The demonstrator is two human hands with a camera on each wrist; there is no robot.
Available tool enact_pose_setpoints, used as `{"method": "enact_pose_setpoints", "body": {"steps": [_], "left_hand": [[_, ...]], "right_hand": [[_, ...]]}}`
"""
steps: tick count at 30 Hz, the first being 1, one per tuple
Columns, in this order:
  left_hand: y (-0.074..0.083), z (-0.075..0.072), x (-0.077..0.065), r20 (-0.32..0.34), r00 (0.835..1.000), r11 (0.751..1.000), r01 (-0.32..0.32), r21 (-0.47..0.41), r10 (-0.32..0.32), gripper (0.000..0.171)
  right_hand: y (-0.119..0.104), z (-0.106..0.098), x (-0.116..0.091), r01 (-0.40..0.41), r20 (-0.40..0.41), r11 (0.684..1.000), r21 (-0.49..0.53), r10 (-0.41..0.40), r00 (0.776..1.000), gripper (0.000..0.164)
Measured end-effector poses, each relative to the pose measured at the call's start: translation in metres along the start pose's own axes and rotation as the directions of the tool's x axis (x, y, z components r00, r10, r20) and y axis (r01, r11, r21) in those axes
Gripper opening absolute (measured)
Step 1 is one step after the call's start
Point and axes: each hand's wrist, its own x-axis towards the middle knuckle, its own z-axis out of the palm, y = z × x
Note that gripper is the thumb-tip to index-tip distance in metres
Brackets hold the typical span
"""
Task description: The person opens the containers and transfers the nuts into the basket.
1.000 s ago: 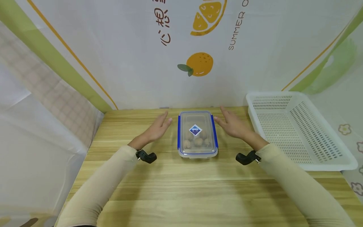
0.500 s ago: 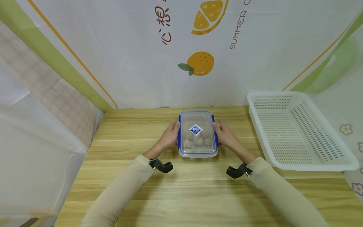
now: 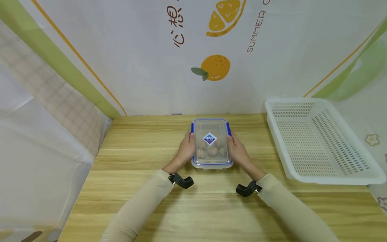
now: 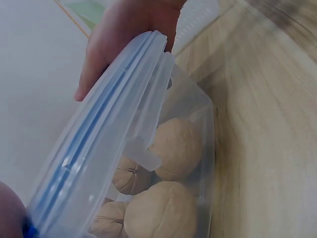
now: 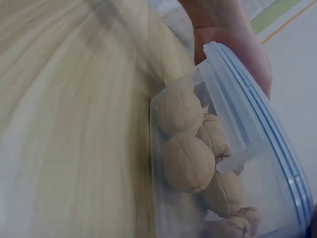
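A clear plastic food container (image 3: 210, 124) with a blue-edged lid lies flat on the table. Several walnuts (image 5: 188, 163) show through its walls and lid. My left hand (image 3: 186, 148) holds its left side, thumb along the lid's edge. On the opposite side my right hand (image 3: 238, 150) grips in the same way, its thumb by the blue side clip (image 3: 228, 128). Fingers below the rim are mostly hidden. At the near end a clear clip flap (image 4: 148, 111) stands out from the wall in the left wrist view.
A white perforated plastic basket (image 3: 305, 141) stands at the right of the wooden table (image 3: 145, 134). Behind the table hangs a white cloth (image 3: 151, 74) with fruit prints. Another cloth (image 3: 45, 134) hangs along the left side.
Both hands, held apart on either side of the container a second ago, have moved inward and now grip its sides. The container stays in about the same spot.
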Motion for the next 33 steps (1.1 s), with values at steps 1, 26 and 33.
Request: {"method": "enact_pose_setpoints", "body": {"steps": [1, 26, 33], "left_hand": [[0.0001, 0.0003, -0.0003, -0.004, 1.0, 1.0, -0.001, -0.004, 0.001, 0.052], [0.0, 0.0054, 0.0012, -0.025, 1.0, 1.0, 0.006, -0.002, -0.006, 0.05], [-0.0021, 0.0064, 0.0031, -0.041, 0.999, 1.0, 0.006, 0.021, -0.005, 0.049]], "right_hand": [[0.0007, 0.0006, -0.0002, 0.001, -0.009, 1.0, 0.011, -0.001, 1.0, 0.058], [-0.0016, 0.0068, 0.0019, -0.033, -0.087, 0.988, 0.152, 0.047, 0.995, 0.051], [-0.0018, 0.007, 0.0011, -0.038, -0.09, 0.992, 0.124, 0.05, 0.995, 0.051]]}}
